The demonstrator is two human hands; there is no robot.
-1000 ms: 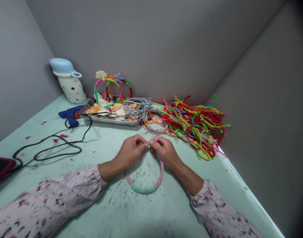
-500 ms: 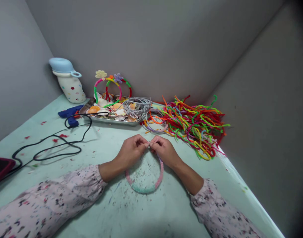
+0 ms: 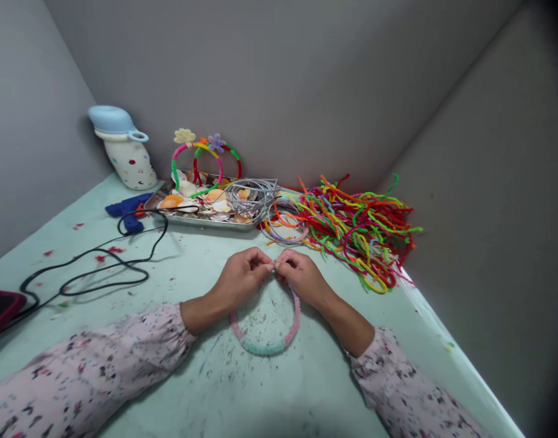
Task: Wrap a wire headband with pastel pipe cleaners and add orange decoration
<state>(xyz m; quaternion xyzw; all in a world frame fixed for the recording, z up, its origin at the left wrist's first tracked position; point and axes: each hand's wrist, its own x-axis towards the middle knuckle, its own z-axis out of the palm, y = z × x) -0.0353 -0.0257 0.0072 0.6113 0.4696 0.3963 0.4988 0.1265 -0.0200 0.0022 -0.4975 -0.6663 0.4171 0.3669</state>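
A fuzzy ring [image 3: 266, 349] in pink, mint and lilac lies over the table in front of me, its far side covered by my hands. My left hand [image 3: 246, 275] pinches the ring's far left part between thumb and forefinger. Pinched on the far right part, my right hand [image 3: 301, 275] has its fingertips touching those of my left hand. The exact spot between the fingertips is too small to make out.
A metal tray [image 3: 205, 224] of shells holds two flowered rings and coiled grey wire [image 3: 249, 198]. Colourful fuzzy stems [image 3: 361, 225] pile up at the right. A blue glue gun [image 3: 131, 210], black cable [image 3: 123, 261], bottle [image 3: 128, 155] and phone [image 3: 2, 310] are at the left.
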